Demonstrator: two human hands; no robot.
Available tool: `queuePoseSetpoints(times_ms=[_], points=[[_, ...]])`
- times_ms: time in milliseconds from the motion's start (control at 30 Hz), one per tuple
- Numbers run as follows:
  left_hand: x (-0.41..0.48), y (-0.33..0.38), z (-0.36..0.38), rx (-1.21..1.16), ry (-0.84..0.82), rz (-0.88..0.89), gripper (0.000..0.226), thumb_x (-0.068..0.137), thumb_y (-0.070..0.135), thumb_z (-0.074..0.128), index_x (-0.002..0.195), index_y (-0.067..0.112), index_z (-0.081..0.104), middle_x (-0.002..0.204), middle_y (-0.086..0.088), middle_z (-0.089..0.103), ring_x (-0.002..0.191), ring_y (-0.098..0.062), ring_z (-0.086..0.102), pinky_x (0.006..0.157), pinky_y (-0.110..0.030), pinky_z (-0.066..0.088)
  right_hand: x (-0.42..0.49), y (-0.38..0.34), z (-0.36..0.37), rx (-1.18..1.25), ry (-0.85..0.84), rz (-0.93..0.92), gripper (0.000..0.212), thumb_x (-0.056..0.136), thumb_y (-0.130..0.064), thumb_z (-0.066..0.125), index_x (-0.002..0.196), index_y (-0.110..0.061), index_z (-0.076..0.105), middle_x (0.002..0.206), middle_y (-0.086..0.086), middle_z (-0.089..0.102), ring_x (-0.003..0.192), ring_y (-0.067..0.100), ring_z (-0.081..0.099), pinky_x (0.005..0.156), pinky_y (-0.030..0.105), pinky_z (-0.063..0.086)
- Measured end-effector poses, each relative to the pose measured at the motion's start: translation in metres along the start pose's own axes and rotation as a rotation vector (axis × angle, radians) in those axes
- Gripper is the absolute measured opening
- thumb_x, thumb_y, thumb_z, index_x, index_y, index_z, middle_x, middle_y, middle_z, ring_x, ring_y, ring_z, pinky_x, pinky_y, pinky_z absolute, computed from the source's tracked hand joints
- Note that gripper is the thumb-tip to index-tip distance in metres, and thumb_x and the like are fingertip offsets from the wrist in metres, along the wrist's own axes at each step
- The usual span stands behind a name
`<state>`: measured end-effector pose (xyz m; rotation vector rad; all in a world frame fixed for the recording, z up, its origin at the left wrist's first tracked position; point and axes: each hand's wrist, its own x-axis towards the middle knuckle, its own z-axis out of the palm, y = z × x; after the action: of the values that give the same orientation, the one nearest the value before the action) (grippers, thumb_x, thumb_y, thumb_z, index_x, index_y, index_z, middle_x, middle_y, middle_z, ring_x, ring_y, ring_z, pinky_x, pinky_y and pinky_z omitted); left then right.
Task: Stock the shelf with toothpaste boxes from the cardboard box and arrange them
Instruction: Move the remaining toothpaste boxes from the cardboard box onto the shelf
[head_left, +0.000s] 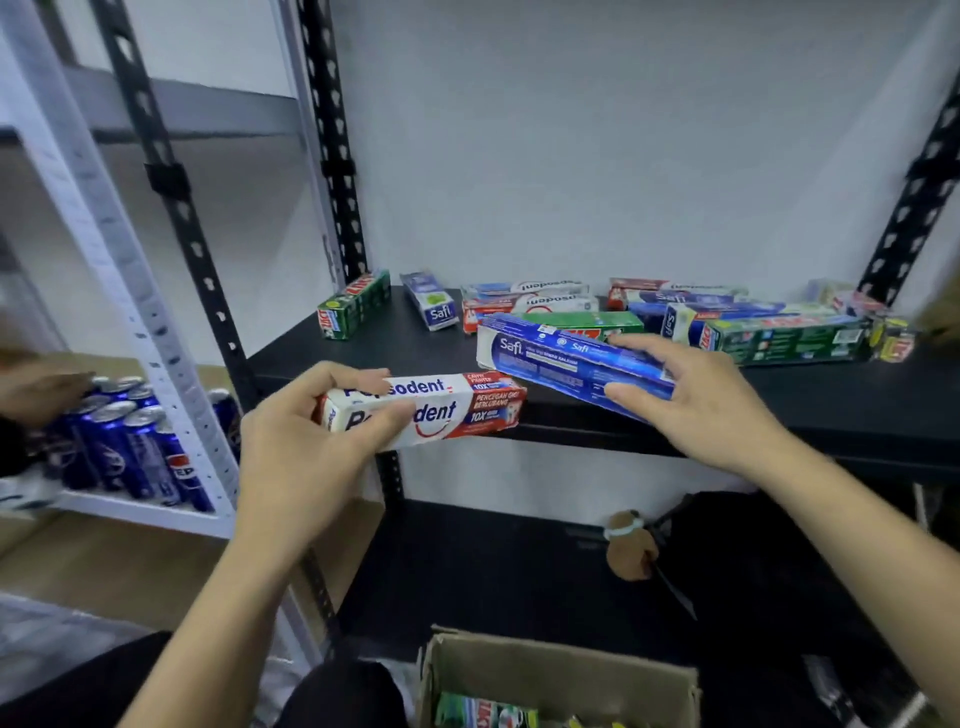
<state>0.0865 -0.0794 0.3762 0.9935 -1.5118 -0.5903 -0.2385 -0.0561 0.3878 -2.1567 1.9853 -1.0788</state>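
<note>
The left hand (311, 441) grips a white and red Pepsodent box (447, 413) by its left end, fingers curled over the top, holding it level at the front edge of the black shelf (363, 353). The right hand (691, 395) pinches a blue Safi box (561, 364) between thumb and fingers, slanted over the shelf edge. More toothpaste boxes (779, 332) lie scattered farther back. The cardboard box (561, 675) sits open below, with green packs inside.
</note>
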Motion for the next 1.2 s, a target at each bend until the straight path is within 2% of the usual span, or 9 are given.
queuePoseSetpoints(times_ms=[100, 167, 367, 467, 600, 700, 800, 1000, 1200], points=[[0.017, -0.001, -0.005, -0.017, 0.064, 0.007, 0.018, 0.074, 0.021, 0.087, 0.082, 0.020, 0.071, 0.100, 0.012, 0.076, 0.093, -0.005, 0.072, 0.081, -0.040, 0.060, 0.026, -0.001, 0.026, -0.126, 0.006, -0.058, 0.051, 0.088, -0.042, 0.064, 0.136, -0.030, 0.052, 0.128, -0.009, 0.062, 0.113, 0.015, 0.058, 0.095, 0.028, 0.047], [0.027, -0.003, -0.008, -0.025, 0.124, 0.012, 0.018, 0.074, 0.022, 0.087, 0.084, 0.020, 0.072, 0.099, 0.011, 0.076, 0.091, -0.005, 0.072, 0.078, -0.038, 0.061, 0.040, -0.003, 0.047, -0.161, -0.017, -0.053, 0.052, 0.091, -0.044, 0.060, 0.138, -0.027, 0.050, 0.134, -0.004, 0.058, 0.122, 0.020, 0.053, 0.102, 0.036, 0.044], [0.057, -0.029, 0.002, 0.177, 0.317, 0.077, 0.018, 0.079, 0.029, 0.083, 0.093, 0.024, 0.072, 0.096, 0.015, 0.073, 0.086, 0.003, 0.069, 0.069, -0.027, 0.060, 0.072, -0.021, 0.083, 0.096, -0.031, -0.006, 0.052, 0.085, -0.025, 0.065, 0.134, -0.024, 0.048, 0.127, -0.004, 0.050, 0.117, 0.011, 0.047, 0.095, 0.024, 0.035], [0.069, -0.053, 0.010, 0.268, 0.320, 0.045, 0.018, 0.082, 0.032, 0.078, 0.095, 0.024, 0.068, 0.102, 0.015, 0.071, 0.088, 0.005, 0.065, 0.070, -0.019, 0.055, 0.069, -0.022, 0.082, 0.189, -0.093, -0.058, 0.052, 0.081, -0.019, 0.069, 0.129, -0.030, 0.052, 0.126, -0.012, 0.054, 0.112, 0.003, 0.051, 0.090, 0.019, 0.036], [0.068, -0.073, 0.020, 0.313, 0.244, -0.040, 0.015, 0.086, 0.027, 0.073, 0.099, 0.025, 0.066, 0.098, 0.012, 0.066, 0.078, 0.016, 0.057, 0.059, -0.002, 0.040, 0.069, -0.017, 0.077, 0.217, -0.162, -0.110, 0.060, 0.085, -0.027, 0.072, 0.139, -0.036, 0.050, 0.135, -0.020, 0.054, 0.120, -0.005, 0.050, 0.100, 0.015, 0.038], [0.062, -0.080, 0.026, 0.310, 0.263, -0.024, 0.015, 0.088, 0.028, 0.072, 0.102, 0.027, 0.066, 0.101, 0.011, 0.068, 0.078, 0.017, 0.059, 0.058, -0.004, 0.044, 0.070, -0.020, 0.083, 0.242, -0.119, -0.153, 0.060, 0.085, -0.023, 0.073, 0.141, -0.032, 0.051, 0.139, -0.022, 0.050, 0.125, -0.014, 0.043, 0.101, 0.002, 0.029], [0.060, -0.086, 0.029, 0.310, 0.334, 0.007, 0.018, 0.088, 0.028, 0.071, 0.105, 0.024, 0.067, 0.118, 0.007, 0.070, 0.087, 0.006, 0.064, 0.067, -0.007, 0.049, 0.073, -0.025, 0.088, 0.286, -0.139, -0.162, 0.060, 0.085, -0.024, 0.074, 0.140, -0.034, 0.051, 0.141, -0.024, 0.048, 0.128, -0.014, 0.041, 0.105, 0.009, 0.034], [0.062, -0.090, 0.034, 0.380, 0.409, 0.060, 0.032, 0.088, 0.021, 0.071, 0.119, 0.014, 0.068, 0.129, 0.001, 0.066, 0.109, -0.009, 0.064, 0.091, -0.033, 0.055, 0.088, -0.039, 0.104, 0.268, -0.183, -0.186, 0.062, 0.087, -0.029, 0.071, 0.144, -0.033, 0.046, 0.147, -0.020, 0.043, 0.131, -0.011, 0.038, 0.107, 0.012, 0.034], [0.080, -0.092, 0.031, 0.488, 0.217, 0.020, 0.042, 0.089, 0.029, 0.070, 0.127, 0.016, 0.062, 0.134, 0.001, 0.063, 0.111, -0.019, 0.064, 0.099, -0.037, 0.050, 0.098, -0.054, 0.122, 0.219, -0.089, -0.150, 0.062, 0.088, -0.029, 0.071, 0.145, -0.024, 0.045, 0.137, -0.022, 0.048, 0.111, -0.018, 0.038, 0.087, -0.009, 0.024]])
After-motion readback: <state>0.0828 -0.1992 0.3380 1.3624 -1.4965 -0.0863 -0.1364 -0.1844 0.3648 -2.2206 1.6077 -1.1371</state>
